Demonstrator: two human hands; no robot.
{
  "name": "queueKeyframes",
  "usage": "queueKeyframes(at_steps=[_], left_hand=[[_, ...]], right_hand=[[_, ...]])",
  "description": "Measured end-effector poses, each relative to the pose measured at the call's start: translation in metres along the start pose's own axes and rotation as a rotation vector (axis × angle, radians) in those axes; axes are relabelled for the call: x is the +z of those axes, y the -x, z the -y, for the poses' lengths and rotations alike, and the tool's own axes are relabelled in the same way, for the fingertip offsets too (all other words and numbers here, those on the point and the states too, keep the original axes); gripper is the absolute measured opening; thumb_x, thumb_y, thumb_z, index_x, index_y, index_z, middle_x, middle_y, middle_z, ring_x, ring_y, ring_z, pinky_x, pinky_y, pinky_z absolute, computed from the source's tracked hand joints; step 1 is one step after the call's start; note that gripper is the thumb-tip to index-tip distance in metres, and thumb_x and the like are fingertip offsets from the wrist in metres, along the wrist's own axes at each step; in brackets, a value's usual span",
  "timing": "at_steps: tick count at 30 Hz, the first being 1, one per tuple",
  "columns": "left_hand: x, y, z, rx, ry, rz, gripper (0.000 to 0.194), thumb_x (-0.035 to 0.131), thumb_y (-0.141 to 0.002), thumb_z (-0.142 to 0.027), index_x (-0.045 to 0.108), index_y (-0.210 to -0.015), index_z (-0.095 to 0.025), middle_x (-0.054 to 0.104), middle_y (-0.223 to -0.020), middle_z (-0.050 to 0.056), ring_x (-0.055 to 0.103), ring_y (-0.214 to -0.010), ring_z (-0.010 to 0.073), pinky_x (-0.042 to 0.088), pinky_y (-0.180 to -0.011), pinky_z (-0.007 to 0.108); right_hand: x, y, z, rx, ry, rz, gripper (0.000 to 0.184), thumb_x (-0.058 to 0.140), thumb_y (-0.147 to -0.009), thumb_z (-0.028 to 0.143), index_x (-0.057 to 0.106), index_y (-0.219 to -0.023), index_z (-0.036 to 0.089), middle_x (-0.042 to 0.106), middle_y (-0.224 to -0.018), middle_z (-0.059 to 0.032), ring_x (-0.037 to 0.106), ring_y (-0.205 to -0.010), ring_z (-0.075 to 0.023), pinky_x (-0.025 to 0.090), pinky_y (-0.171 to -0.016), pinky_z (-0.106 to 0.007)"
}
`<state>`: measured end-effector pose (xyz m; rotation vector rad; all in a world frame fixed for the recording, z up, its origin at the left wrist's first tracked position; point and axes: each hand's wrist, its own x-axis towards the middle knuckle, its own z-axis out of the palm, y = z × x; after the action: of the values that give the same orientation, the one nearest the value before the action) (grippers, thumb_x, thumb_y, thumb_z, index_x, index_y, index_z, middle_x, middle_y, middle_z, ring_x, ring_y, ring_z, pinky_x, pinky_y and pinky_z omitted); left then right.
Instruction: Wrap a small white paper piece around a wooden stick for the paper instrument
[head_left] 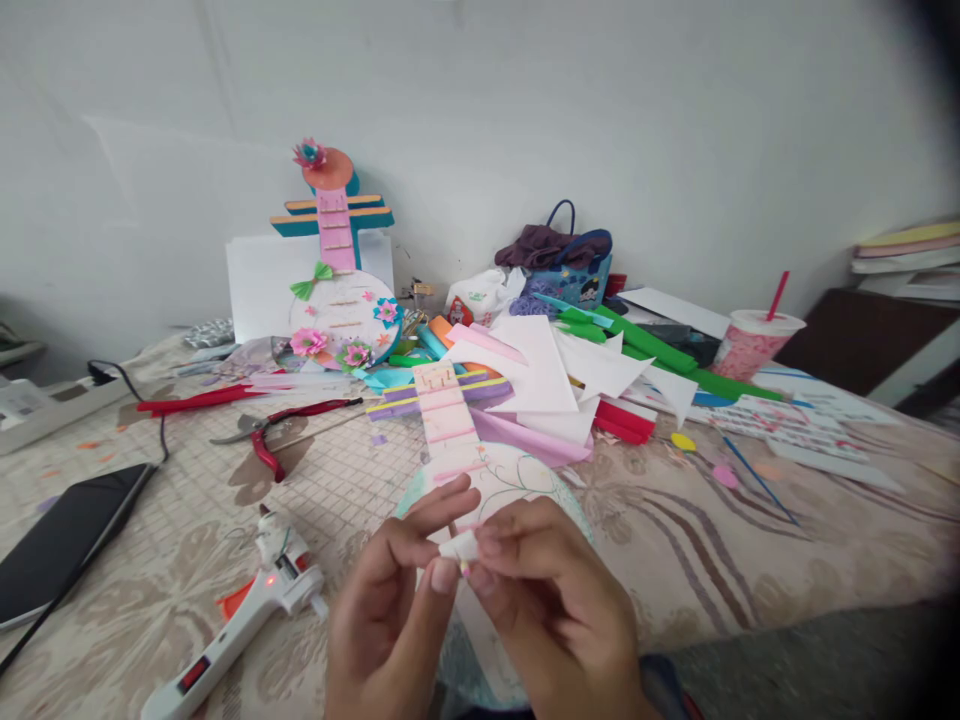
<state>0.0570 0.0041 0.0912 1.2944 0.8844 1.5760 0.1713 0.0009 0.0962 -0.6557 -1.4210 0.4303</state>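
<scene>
Both my hands meet low in the middle of the view, pinching one small white folded piece of paper (459,546) between the fingertips. My left hand (390,620) grips it from the left with thumb and forefinger; my right hand (559,600) grips it from the right. Just beyond the hands lies a flat paper craft (457,430): a pink strip with small cross sticks over a round white base, with purple and yellow strips across its top.
A white glue gun (247,620) lies at lower left, a dark phone (64,540) with a cable further left, red-handled pliers (277,425) beyond. A finished paper craft (337,270) leans on the wall. Paper sheets (570,380), green rolls, a blue bag (574,270) and a pink cup (754,345) crowd the back right.
</scene>
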Motion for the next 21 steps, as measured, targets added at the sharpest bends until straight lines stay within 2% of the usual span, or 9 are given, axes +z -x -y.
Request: queueKeyframes(at_steps=[4,10,14,18,21], left_hand=[[-0.0016,0.0007,0.0017,-0.041,0.010,0.022,0.015,0.058,-0.081,-0.029,0.054,-0.069,-0.021,0.068,-0.106,0.003,0.054,-0.114,0.0216,0.046,-0.095,0.036],[-0.0024,0.0030,0.0068,-0.085,0.035,0.035,0.017,0.057,-0.083,-0.030,0.053,-0.069,-0.021,0.068,-0.106,0.003,0.051,-0.118,0.0202,0.046,-0.095,0.034],[-0.0044,0.0001,0.0083,-0.119,0.069,0.072,0.020,0.058,-0.082,-0.029,0.053,-0.065,-0.020,0.069,-0.103,0.003,0.048,-0.121,0.0192,0.043,-0.098,0.034],[-0.0043,-0.0011,0.0068,-0.158,0.064,0.067,0.023,0.061,-0.079,-0.032,0.052,-0.062,-0.020,0.071,-0.098,0.005,0.052,-0.117,0.0216,0.044,-0.097,0.038],[-0.0024,0.0036,0.0045,-0.040,-0.093,0.018,0.018,0.061,-0.078,-0.030,0.058,-0.064,-0.021,0.070,-0.100,0.005,0.054,-0.114,0.0233,0.044,-0.097,0.041]], right_hand=[[0.0001,-0.0014,-0.0015,-0.089,0.071,-0.006,0.023,0.056,-0.073,-0.002,0.058,-0.074,0.020,0.060,-0.078,-0.0030,0.062,-0.075,-0.0157,0.054,-0.064,-0.029],[0.0011,0.0010,-0.0056,-0.148,0.097,0.020,0.022,0.054,-0.072,-0.003,0.055,-0.068,0.018,0.059,-0.077,-0.0034,0.062,-0.073,-0.0149,0.055,-0.064,-0.029],[0.0018,0.0002,-0.0056,-0.200,0.130,0.021,0.022,0.053,-0.073,-0.004,0.055,-0.069,0.018,0.058,-0.074,-0.0036,0.061,-0.070,-0.0146,0.055,-0.062,-0.028],[-0.0018,0.0008,-0.0075,-0.230,0.176,0.038,0.021,0.053,-0.074,-0.001,0.056,-0.072,0.019,0.058,-0.073,-0.0031,0.061,-0.069,-0.0145,0.055,-0.060,-0.027],[-0.0030,0.0054,-0.0075,-0.199,0.202,0.060,0.021,0.053,-0.074,-0.001,0.057,-0.074,0.019,0.060,-0.080,-0.0051,0.063,-0.074,-0.0155,0.056,-0.065,-0.028]])
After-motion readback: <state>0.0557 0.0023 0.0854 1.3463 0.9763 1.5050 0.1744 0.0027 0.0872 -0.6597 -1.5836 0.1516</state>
